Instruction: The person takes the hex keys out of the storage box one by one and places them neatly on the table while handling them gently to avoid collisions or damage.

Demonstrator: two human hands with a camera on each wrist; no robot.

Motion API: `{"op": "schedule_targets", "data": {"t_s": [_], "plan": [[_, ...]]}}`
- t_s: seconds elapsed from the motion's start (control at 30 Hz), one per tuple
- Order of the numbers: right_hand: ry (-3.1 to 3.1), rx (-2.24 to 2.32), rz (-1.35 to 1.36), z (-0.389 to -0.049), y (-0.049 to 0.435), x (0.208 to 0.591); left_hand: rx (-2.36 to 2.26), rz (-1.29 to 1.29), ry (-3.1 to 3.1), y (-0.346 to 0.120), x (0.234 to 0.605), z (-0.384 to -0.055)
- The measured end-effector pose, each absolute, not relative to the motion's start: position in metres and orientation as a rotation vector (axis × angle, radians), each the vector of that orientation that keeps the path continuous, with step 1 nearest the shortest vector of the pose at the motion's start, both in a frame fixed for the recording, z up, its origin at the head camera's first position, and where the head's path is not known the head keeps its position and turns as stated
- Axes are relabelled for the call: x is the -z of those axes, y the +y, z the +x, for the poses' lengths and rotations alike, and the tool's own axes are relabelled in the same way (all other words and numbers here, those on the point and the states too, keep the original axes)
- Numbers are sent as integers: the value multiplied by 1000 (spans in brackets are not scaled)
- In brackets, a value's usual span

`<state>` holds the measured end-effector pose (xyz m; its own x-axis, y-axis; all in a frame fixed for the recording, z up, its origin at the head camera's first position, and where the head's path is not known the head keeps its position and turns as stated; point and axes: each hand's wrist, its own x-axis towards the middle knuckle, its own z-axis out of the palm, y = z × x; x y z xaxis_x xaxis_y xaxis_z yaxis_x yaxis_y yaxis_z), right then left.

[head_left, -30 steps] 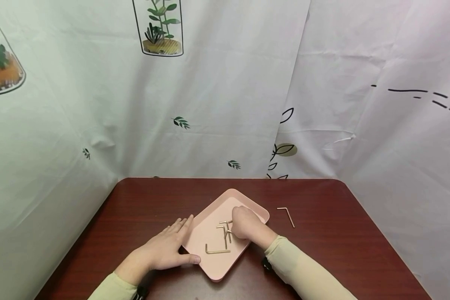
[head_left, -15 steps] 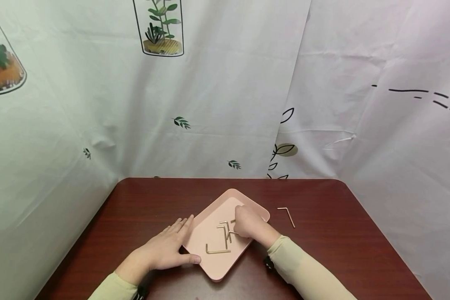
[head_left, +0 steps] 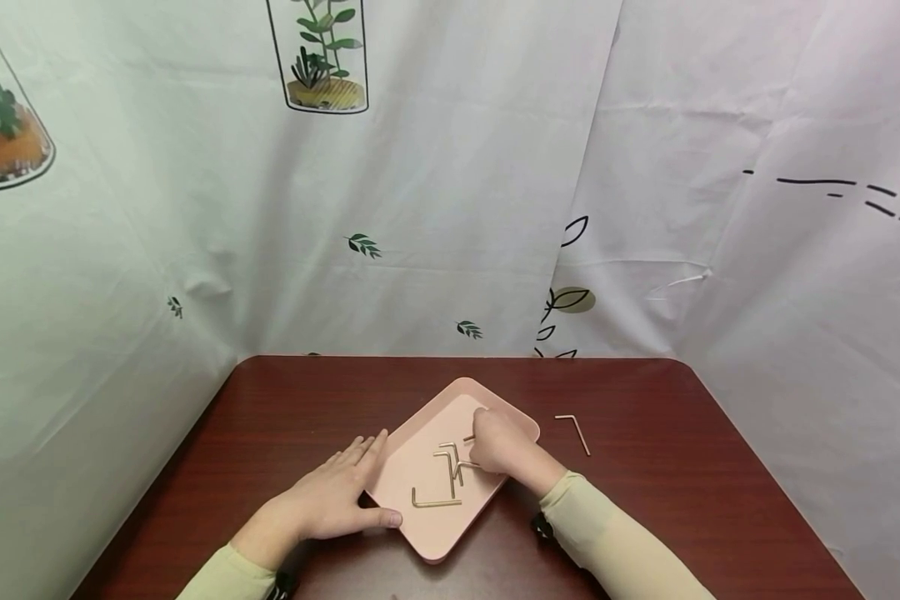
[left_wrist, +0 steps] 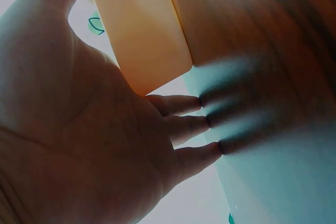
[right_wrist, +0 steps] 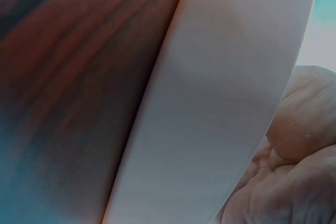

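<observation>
A pink tray (head_left: 427,533) sits turned cornerwise on the table, with several brass-coloured hex keys (head_left: 437,503) lying in it. My right hand (head_left: 498,442) is inside the tray's right half, fingers curled, gripping a hex key (head_left: 468,437) whose end pokes out to the left. In the right wrist view the tray wall (right_wrist: 205,87) hides most of that hand. My left hand (head_left: 330,500) lies spread at the tray's left edge, thumb over the rim. The left wrist view has its palm (left_wrist: 94,129) against the tray wall, three fingertips down on the table.
One more hex key (head_left: 581,435) lies on the dark red table (head_left: 645,483) to the right of the tray. White printed cloth (head_left: 435,183) hangs behind and on both sides of the table.
My right hand has slid slightly to the right within the tray, and the gripped hex key's end has moved with it. The left hand and the tray hold still.
</observation>
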<state>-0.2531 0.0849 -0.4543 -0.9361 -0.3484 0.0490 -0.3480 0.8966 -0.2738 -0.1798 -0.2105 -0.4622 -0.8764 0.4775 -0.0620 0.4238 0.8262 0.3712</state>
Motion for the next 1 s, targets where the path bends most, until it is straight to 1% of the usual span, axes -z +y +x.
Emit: {"op": "schedule_targets", "data": {"t_s": [0.23,0.8,0.9,1.0], "plan": [[3080,439,-566,-253,88,451,-522,711,2860,-211,462,-180],[3047,567,-343,-250,94,440,-535,704,2854,-209,463,-180],[3049,618,-356,-249,96,438,-537,706,2853,-210,463,-179],[3068,638,-431,-250,100,437,-533,706,2857,-210,463,-179]]}}
